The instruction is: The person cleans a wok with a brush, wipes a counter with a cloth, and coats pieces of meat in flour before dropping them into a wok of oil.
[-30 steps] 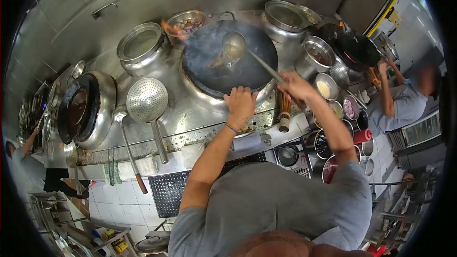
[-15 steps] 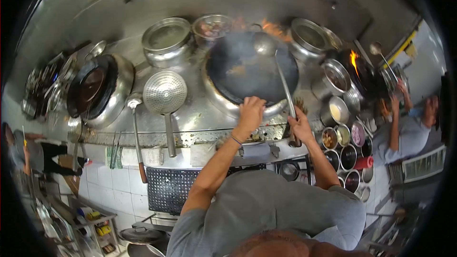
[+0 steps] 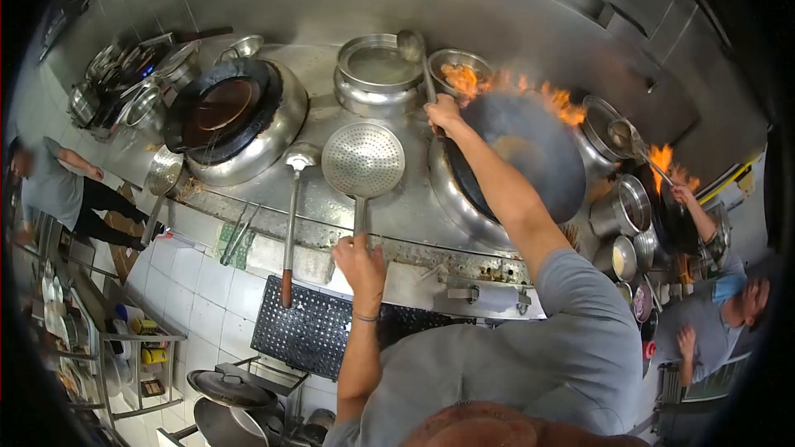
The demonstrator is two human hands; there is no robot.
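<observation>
My right hand is closed round the handle of a ladle, whose bowl is at the rim of a steel pot of liquid. That arm reaches across a big dark wok, which smokes while flames rise behind its far rim. Lower and to the left, my left hand is wrapped round the handle of a perforated skimmer. The skimmer's round head lies on the steel counter; my fingers hide the handle's end.
A second ladle rests left of the skimmer. Beyond it stands a wok with dark liquid. At right, a co-worker holds a ladle by a flaming wok. Another person stands far left. A black perforated mat lies below the counter.
The view has turned, shifting things rightward. My left hand has left the wok's near rim and taken the skimmer's handle. My right hand has carried the ladle from the wok to the pot.
</observation>
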